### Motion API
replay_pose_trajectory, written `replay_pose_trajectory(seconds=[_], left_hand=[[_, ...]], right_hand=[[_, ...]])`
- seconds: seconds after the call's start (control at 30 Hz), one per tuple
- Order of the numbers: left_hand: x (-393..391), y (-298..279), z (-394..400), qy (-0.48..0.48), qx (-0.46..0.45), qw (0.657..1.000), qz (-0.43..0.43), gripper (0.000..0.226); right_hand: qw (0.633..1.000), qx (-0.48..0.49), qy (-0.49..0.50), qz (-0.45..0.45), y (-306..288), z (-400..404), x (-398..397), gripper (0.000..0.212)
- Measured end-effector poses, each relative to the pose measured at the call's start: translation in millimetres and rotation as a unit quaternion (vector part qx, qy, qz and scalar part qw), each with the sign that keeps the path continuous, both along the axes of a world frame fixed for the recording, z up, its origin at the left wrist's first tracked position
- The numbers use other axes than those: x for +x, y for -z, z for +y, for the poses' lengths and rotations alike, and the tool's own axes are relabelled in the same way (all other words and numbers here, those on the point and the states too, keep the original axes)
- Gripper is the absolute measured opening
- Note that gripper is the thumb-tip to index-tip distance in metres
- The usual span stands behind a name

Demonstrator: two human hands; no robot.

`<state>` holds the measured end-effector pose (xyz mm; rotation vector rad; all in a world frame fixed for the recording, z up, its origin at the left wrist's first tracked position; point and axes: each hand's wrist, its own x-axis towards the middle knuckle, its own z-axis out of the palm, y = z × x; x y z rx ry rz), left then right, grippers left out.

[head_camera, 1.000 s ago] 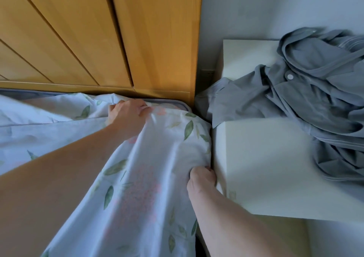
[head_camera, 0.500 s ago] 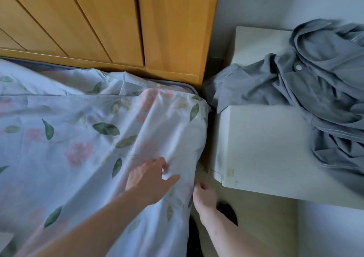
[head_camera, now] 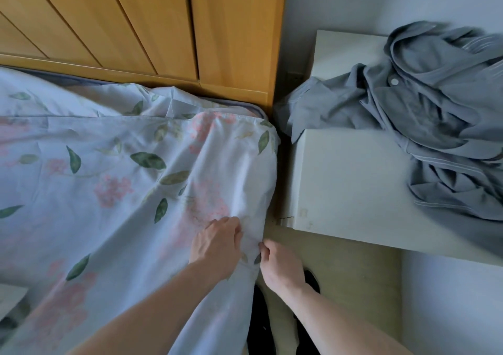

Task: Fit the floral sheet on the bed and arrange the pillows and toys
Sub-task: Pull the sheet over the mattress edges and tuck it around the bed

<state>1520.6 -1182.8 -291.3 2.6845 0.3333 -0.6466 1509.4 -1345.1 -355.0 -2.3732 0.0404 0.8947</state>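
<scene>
Head view: both hands, left (head_camera: 216, 241) and right (head_camera: 280, 266), pinch the sheet (head_camera: 114, 180) edge at the bed corner; next, tuck it under.

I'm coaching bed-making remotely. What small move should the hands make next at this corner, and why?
Probably pull the floral sheet edge down and tuck it under: both the left hand and right hand are at its hanging side edge, and the corner by the headboard is already covered.

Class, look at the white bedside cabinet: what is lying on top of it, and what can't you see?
A crumpled grey shirt lies on the white bedside cabinet, one sleeve hanging over its edge toward the bed. The cabinet's near part is bare. Anything beneath the shirt is hidden.
</scene>
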Motion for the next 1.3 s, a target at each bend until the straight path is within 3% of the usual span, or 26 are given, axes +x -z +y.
replay_pose_trajectory(seconds=[0.13,0.3,0.5,0.57,0.77,0.87,0.97,1.1,1.2,1.3], left_hand=[[-3.2,-1.7,-18.7,0.019,-0.005,1.000,-0.019,0.016],[-4.1,7.3,-28.9,-0.008,-0.012,1.000,-0.026,0.016],[-34.5,-0.4,-9.8,-0.135,-0.017,0.990,-0.044,0.016],[-60.4,-4.5,3.8,-0.146,0.007,0.989,-0.011,0.019],[-147.0,-11.7,20.5,-0.119,0.044,0.982,0.141,0.042],[-178.4,-7.0,18.0,-0.101,0.054,0.979,0.169,0.034],[-198.5,3.1,14.3,-0.110,0.054,0.979,0.162,0.019],[-205.2,15.3,8.9,-0.124,0.055,0.986,0.101,0.010],[-221.9,18.5,10.6,-0.106,0.043,0.991,0.065,0.011],[-225.1,14.6,1.5,-0.064,0.038,0.997,0.027,0.014]], right_hand=[[0.998,-0.035,-0.015,-0.050,-8.0,-32.5,-9.9,0.031],[0.992,-0.073,0.039,-0.092,-9.6,-39.8,-17.5,0.031],[0.989,-0.077,0.130,0.010,1.7,-30.4,-25.7,0.016],[0.993,-0.053,0.092,0.043,-1.5,-32.3,-37.0,0.016],[0.988,0.027,0.009,0.151,-20.7,-27.8,-70.0,0.043],[0.979,0.036,0.005,0.200,-19.9,-11.7,-88.5,0.056],[0.971,0.034,-0.034,0.234,-11.4,7.1,-116.4,0.047],[0.978,0.013,-0.025,0.204,5.3,25.3,-145.2,0.042],[0.992,-0.009,0.001,0.125,5.8,25.5,-167.3,0.030],[0.999,-0.001,0.021,0.046,3.0,9.1,-174.1,0.036]])
